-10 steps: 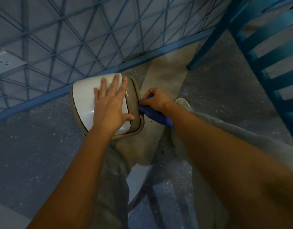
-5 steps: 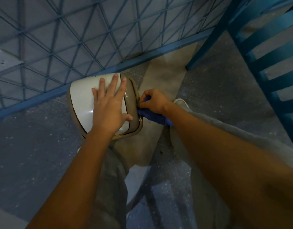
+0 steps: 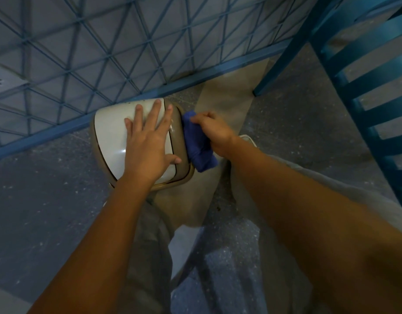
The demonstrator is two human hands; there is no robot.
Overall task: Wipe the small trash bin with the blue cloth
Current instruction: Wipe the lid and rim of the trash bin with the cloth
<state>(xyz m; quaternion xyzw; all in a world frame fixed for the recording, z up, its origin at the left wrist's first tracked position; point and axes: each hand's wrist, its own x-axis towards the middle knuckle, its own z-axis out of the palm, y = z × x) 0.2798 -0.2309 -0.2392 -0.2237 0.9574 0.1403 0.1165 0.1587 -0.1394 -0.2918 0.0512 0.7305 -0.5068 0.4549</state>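
Seen from above, on the speckled grey floor (image 3: pixel 48 200), close to the blue bottom rail of a wire-mesh panel (image 3: pixel 93 53): the small trash bin (image 3: pixel 179 143), tan-bodied, with a glossy white lid (image 3: pixel 109 132).

Left grip (image 3: pixel 148 150) laid flat on that lid, fingers straight and spread toward the mesh, thumb out along the lid's near right edge. Holding nothing, only resting on the lid.

Right grip (image 3: pixel 212 132) curled round the blue cloth (image 3: pixel 199 150), with thumb and fingers wrapped over the top end of the thick bunched wad. Pressed against the tan collar on the bin's right side, just beside the left index finger, with the lower end poking free past the heel of the hand.

Tight on the far side, with the rail just behind the bin. Open floor to the left. To the right, a pale tan strip (image 3: pixel 229 96) running from the rail toward the camera, passing under the cloth. Further right, well apart from the bin, a blue slatted chair (image 3: pixel 365 87), one leg planted beside the strip. On the near side, grey trouser legs (image 3: pixel 150 257) close up against the bin, and a pale shoe toe (image 3: pixel 247 139) just beyond the right wrist.
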